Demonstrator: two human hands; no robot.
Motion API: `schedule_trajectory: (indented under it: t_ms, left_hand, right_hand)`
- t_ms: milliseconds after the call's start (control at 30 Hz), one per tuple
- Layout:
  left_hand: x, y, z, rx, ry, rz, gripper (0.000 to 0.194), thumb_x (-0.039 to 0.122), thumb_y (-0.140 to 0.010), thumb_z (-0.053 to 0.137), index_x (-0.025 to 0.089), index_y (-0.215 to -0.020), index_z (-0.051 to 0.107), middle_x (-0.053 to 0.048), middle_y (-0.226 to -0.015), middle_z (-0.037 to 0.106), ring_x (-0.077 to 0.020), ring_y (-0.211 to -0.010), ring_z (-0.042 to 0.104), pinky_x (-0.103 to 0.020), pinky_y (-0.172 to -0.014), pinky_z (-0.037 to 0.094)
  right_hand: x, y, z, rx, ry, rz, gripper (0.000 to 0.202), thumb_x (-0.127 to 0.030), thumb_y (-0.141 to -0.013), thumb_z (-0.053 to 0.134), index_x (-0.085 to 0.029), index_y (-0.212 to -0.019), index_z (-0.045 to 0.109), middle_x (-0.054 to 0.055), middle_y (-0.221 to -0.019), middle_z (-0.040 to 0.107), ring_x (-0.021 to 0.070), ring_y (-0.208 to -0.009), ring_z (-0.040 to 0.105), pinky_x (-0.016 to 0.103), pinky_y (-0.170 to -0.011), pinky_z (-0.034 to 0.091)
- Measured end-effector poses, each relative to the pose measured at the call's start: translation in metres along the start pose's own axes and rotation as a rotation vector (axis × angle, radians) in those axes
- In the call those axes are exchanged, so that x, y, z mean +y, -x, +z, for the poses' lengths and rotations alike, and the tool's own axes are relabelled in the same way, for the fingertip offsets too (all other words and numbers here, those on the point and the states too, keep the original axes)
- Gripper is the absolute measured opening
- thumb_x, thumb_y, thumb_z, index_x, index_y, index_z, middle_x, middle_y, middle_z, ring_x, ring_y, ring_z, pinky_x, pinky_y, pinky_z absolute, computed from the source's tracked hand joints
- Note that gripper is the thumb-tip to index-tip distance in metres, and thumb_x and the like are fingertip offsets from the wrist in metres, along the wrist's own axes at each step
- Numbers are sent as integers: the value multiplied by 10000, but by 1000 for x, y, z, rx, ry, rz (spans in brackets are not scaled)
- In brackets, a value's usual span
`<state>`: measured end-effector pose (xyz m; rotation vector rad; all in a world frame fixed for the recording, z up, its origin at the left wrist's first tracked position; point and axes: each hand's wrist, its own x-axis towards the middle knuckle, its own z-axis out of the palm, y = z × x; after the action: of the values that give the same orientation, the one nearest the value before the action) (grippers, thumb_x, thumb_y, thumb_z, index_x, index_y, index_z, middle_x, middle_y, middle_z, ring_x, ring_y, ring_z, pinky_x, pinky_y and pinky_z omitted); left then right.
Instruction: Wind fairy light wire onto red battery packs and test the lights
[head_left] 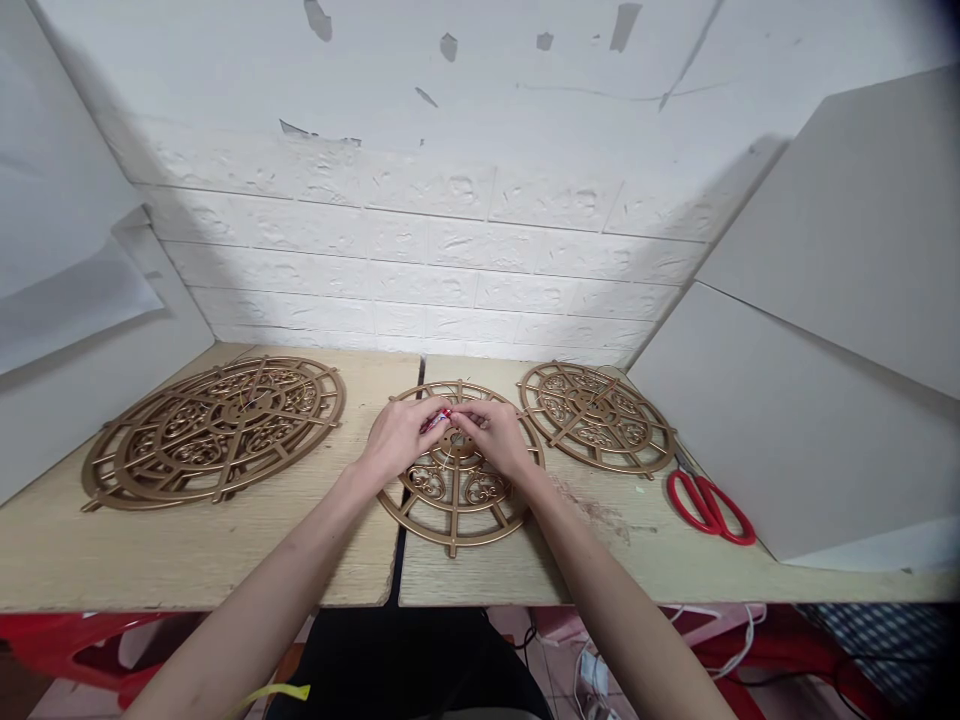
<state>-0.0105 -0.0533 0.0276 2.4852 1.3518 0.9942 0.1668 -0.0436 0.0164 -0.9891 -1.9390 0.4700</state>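
A round gold-coloured openwork fan grille (454, 525) with scroll ornaments lies flat on the tabletop before me. Over its hub, my left hand (397, 435) is closed in a pinch on a small red and blue piece (437, 419), mostly covered by the fingers. It may be wires, but it is too small to tell. From the other side my right hand (491, 432) pinches the same piece, fingertips close to those of the left. A thin pale wire (445, 460) shows near the hub, just below the fingers.
Stacked gold grilles (217, 490) lie on the left, and another gold grille (600, 405) on the right, with thin wires at their hubs. Red-handled scissors (709, 508) rest at the right. White panels (810, 400) flank the table (315, 560), which has a dark gap down its middle.
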Motion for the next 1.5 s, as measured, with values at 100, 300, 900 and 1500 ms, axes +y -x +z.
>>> schedule_trajectory:
  t_ms: [100, 300, 900, 1500]
  left_hand:
    - [3, 0, -2, 24, -56, -43, 252, 318, -840, 494, 236, -1018, 652, -7, -713, 645, -137, -603, 539, -234, -612, 379]
    - [2, -2, -3, 104, 48, -146, 211, 328, -804, 513, 215, -924, 645, 28, -613, 557, -114, -547, 486, -217, -553, 339]
    - [-18, -11, 18, 160, 532, -549, 132, 303, -697, 605, 187, -733, 553, 54, -443, 551, -95, -351, 475, -182, -393, 308]
    - [-16, -15, 25, 140, 351, -605, 66, 236, -702, 560, 185, -728, 526, 28, -480, 597, -127, -336, 540, -181, -350, 329]
  right_hand:
    - [-4, -2, -8, 6, -13, -5, 202, -216, -830, 587, -213, -997, 700, 38, -849, 711, 162, -703, 621, 281, -678, 481]
    - [-7, -1, -19, -188, 66, -194, 231, -97, -795, 588, -220, -942, 717, 38, -844, 603, 153, -769, 560, 279, -710, 457]
    - [-6, 1, -7, -429, -54, -175, 113, -199, -832, 616, -185, -853, 726, 41, -828, 692, 151, -739, 632, 263, -713, 474]
    - [-8, 2, 0, -498, 133, -232, 157, -249, -792, 683, -130, -690, 668, 23, -695, 624, 107, -604, 538, 218, -591, 375]
